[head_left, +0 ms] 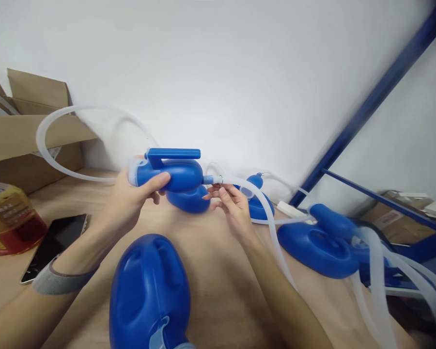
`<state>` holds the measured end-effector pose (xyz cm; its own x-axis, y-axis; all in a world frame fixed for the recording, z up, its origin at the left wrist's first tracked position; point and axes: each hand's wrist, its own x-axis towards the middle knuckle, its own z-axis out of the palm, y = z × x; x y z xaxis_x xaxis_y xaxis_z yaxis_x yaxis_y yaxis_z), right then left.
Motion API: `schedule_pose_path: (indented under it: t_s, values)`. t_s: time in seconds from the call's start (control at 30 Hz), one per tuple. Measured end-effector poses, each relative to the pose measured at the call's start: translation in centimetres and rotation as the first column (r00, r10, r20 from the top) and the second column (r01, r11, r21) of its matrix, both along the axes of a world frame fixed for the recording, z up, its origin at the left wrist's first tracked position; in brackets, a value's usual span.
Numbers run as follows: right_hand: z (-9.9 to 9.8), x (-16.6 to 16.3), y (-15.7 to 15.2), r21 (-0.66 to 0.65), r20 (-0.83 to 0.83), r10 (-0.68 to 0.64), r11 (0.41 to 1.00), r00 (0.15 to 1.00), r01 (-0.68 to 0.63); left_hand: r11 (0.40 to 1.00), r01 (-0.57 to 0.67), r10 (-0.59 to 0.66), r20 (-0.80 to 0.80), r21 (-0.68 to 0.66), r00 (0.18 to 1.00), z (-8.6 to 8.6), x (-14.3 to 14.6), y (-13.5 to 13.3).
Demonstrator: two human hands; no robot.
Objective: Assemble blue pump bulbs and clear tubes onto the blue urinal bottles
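Observation:
My left hand (132,194) is wrapped round a blue plastic piece with a flat handle (178,175). A whitish cap sits on its left end, and a narrow spout points right. Over this spout fits the end of a translucent hose (263,199). My right hand (232,206) has thumb and fingers closed at a small wire hose clamp (221,181) around the joint. Below my hands, a large blue plastic bottle (150,286) lies on the table, with a pale cap strap near its neck. Another blue bottle (189,199) is partly hidden behind the handled piece.
More blue bottles (318,249) with hoses (378,286) lie at the right, beside a blue metal frame (370,97). At the left are an open cardboard box (32,128), a jug of reddish liquid (12,218) and a phone (56,245). A white wall stands behind.

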<state>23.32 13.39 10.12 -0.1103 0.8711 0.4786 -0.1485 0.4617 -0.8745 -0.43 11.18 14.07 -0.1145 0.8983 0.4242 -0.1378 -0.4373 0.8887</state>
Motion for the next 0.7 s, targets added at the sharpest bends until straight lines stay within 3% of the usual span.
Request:
schedule_pose_path:
  t_s: [0.47,0.7]
  values:
    - [1.0,1.0,-1.1,0.086,0.119,-0.109,0.991,0.987,0.099,0.998,0.066,-0.066,-0.077,-0.005,0.995,-0.6,0.4,-0.3]
    - [0.6,0.2,-1.3,0.125,0.138,-0.149,0.983,0.979,0.132,0.999,0.053,-0.052,-0.130,0.010,0.990,-1.1,0.7,-0.3]
